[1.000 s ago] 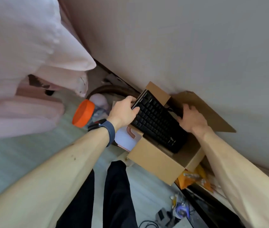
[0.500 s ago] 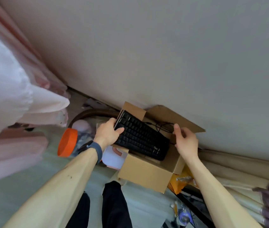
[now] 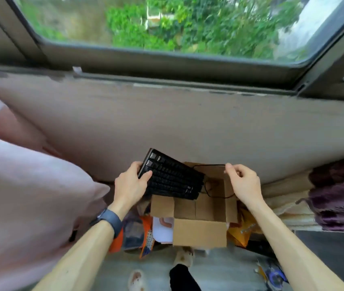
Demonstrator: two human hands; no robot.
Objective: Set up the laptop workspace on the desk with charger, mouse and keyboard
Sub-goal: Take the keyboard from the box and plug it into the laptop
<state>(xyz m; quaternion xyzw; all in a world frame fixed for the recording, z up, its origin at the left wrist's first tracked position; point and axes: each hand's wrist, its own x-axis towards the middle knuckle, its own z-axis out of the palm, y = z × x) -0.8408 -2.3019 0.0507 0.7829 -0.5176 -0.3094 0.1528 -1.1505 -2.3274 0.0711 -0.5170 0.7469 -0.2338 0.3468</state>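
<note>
- Holding the black keyboard (image 3: 171, 181) by its near end, the left hand (image 3: 131, 185) has its thumb on the keys and its other fingers (image 3: 134, 165) curled round the edge.
- The keyboard is up in the air and tilted. It hangs just past the left fingers, over the open cardboard box (image 3: 199, 233).
- The right hand (image 3: 244, 181) pinches the thin black cable (image 3: 209, 164) between its fingertips. The other right fingers (image 3: 233, 168) are softly curled.
- The cable runs from the far end of the keyboard across to the right fingers. A loop of it hangs down into the box, below and between the two hands.
- The box sits on the floor (image 3: 219, 267) under the hands, with its flaps open. It looks almost empty inside.
- A big window (image 3: 188, 24) is far above the fingers. Pink cloth (image 3: 30, 196) is off to the left of them, and a purple blanket (image 3: 339, 198) is off to the right.
- I think the job has only just begun. The keyboard is out of its box, but it is not on any table yet.
- No table, laptop, charger or mouse can be seen here, so all of those are left to do.
- The loose cable could catch on a box flap, so it should come out together with the keyboard.
</note>
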